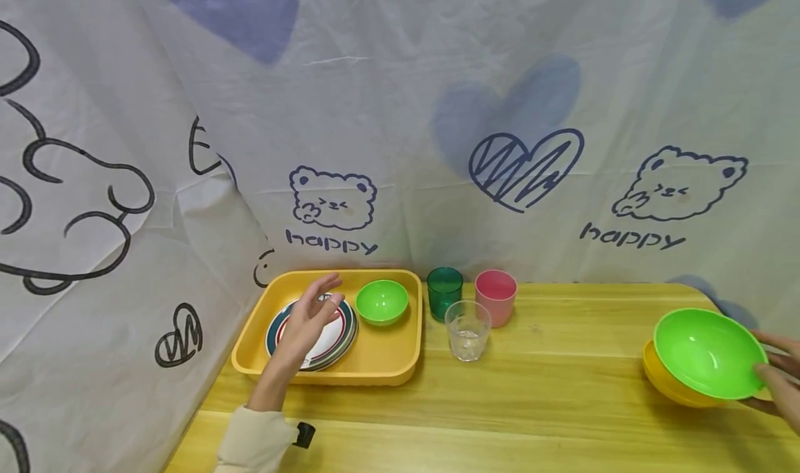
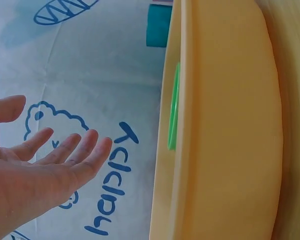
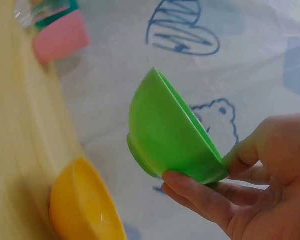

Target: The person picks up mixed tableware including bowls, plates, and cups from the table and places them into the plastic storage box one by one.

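Note:
At the right, my right hand (image 3: 270, 185) pinches a green bowl (image 3: 170, 135) by its rim, thumb at the edge and fingers beneath. The bowl is tilted and held above a yellow bowl (image 3: 85, 205), which it partly covers in the head view. My left hand (image 1: 309, 327) hangs over a yellow tray (image 1: 381, 377), fingers loosely spread, holding nothing. Inside that tray lie a stack of plates (image 1: 331, 337), partly hidden by the left hand, and another green bowl (image 1: 382, 302) at its right.
Right of the tray stand a dark green cup (image 1: 444, 292), a pink cup (image 1: 496, 298) and a clear cup (image 1: 467, 330), close together. They stand on a wooden table (image 1: 550, 389). A printed white cloth (image 1: 400, 112) hangs behind and at the left.

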Demonstrator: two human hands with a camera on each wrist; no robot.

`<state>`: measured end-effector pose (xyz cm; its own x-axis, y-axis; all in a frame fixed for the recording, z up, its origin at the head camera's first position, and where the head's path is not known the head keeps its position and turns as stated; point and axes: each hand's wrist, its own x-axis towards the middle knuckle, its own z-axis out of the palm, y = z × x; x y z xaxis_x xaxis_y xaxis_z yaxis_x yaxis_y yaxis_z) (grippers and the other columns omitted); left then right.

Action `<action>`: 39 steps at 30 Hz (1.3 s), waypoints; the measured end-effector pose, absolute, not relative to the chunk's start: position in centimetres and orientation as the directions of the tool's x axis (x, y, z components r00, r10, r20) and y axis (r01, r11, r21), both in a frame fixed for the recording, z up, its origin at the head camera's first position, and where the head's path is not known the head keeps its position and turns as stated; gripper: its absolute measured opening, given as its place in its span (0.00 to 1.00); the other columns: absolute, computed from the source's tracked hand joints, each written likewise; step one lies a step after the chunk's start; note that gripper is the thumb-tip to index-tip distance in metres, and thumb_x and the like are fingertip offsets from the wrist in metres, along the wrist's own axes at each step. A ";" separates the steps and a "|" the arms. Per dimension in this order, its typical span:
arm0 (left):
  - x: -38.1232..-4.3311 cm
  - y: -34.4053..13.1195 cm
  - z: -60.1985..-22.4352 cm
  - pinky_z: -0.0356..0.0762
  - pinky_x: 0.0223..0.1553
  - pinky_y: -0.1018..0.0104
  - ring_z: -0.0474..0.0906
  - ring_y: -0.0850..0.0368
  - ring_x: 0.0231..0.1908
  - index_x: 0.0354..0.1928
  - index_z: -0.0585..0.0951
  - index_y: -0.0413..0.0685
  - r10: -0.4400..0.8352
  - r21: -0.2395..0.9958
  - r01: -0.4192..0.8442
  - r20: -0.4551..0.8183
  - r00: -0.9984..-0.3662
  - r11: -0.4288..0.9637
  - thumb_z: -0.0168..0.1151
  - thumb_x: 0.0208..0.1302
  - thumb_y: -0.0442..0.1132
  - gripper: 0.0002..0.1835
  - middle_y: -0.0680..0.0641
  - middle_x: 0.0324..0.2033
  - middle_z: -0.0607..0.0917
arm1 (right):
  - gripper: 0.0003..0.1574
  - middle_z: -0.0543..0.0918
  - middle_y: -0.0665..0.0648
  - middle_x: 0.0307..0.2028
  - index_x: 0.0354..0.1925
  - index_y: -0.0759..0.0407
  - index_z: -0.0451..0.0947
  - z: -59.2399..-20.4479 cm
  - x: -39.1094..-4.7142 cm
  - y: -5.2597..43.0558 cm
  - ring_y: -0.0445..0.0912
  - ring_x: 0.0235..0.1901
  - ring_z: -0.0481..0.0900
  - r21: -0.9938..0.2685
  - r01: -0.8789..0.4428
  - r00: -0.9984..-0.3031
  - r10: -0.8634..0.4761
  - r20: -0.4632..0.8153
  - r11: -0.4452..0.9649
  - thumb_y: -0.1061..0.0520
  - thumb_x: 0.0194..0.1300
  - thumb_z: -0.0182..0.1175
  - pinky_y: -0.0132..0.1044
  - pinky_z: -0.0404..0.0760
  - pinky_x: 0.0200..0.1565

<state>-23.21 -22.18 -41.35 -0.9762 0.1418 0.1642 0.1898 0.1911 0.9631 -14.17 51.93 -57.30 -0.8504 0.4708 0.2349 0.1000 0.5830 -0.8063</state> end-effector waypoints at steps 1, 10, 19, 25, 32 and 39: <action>-23.2 -22.0 -41.4 0.77 0.63 0.53 0.71 0.41 0.67 0.75 0.66 0.45 0.139 0.964 0.193 0.169 -0.976 0.184 0.55 0.79 0.42 0.27 0.40 0.71 0.71 | 0.38 0.64 0.66 0.74 0.82 0.34 0.46 -56.4 -14.0 50.8 0.55 0.46 0.84 -0.794 0.091 -0.862 0.447 0.240 0.602 0.61 0.83 0.37 0.34 0.85 0.23; -23.2 -19.8 -41.8 0.75 0.64 0.49 0.70 0.39 0.68 0.76 0.64 0.44 0.153 0.967 0.231 0.214 -0.965 0.103 0.54 0.80 0.42 0.27 0.42 0.71 0.70 | 0.33 0.64 0.87 0.62 0.79 0.68 0.50 -41.5 -11.1 36.0 0.32 0.30 0.81 -0.813 0.072 -0.914 0.364 0.179 0.578 0.63 0.81 0.40 0.34 0.88 0.28; -23.3 -18.0 -42.2 0.76 0.64 0.44 0.70 0.37 0.67 0.75 0.65 0.44 0.160 0.972 0.234 0.230 -0.960 0.005 0.51 0.81 0.39 0.25 0.41 0.71 0.71 | 0.30 0.80 0.54 0.52 0.75 0.61 0.65 -41.3 -12.8 33.6 0.24 0.35 0.80 -0.856 -0.076 -0.913 0.309 0.266 0.512 0.61 0.78 0.51 0.38 0.89 0.30; -23.3 -17.1 -42.3 0.78 0.61 0.44 0.69 0.32 0.67 0.76 0.64 0.41 0.151 0.963 0.265 0.268 -0.952 -0.042 0.51 0.81 0.39 0.26 0.39 0.70 0.71 | 0.27 0.79 0.37 0.49 0.72 0.60 0.70 -40.3 -13.8 31.6 0.28 0.35 0.84 -0.904 -0.147 -0.918 0.285 0.276 0.402 0.61 0.78 0.53 0.35 0.88 0.30; -23.1 -15.8 -41.8 0.76 0.62 0.40 0.73 0.37 0.65 0.75 0.66 0.44 0.169 0.957 0.284 0.290 -0.942 -0.061 0.51 0.81 0.42 0.25 0.38 0.71 0.70 | 0.26 0.81 0.32 0.45 0.70 0.63 0.71 -40.1 -14.8 29.6 0.31 0.35 0.86 -0.924 -0.202 -0.913 0.278 0.298 0.325 0.62 0.77 0.54 0.33 0.87 0.30; -23.2 -14.8 -41.6 0.78 0.61 0.43 0.74 0.38 0.65 0.75 0.65 0.42 0.182 0.956 0.283 0.293 -0.938 -0.079 0.51 0.81 0.43 0.26 0.38 0.70 0.71 | 0.27 0.80 0.34 0.46 0.72 0.62 0.69 -40.1 -15.7 27.7 0.32 0.36 0.86 -0.921 -0.192 -0.910 0.289 0.297 0.340 0.59 0.79 0.53 0.32 0.87 0.33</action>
<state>-23.20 -14.79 -41.57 -0.9385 0.1823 0.2934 0.2835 -0.0790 0.9557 -15.75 27.67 -40.07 -0.9100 0.2894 0.2969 -0.1924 0.3397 -0.9206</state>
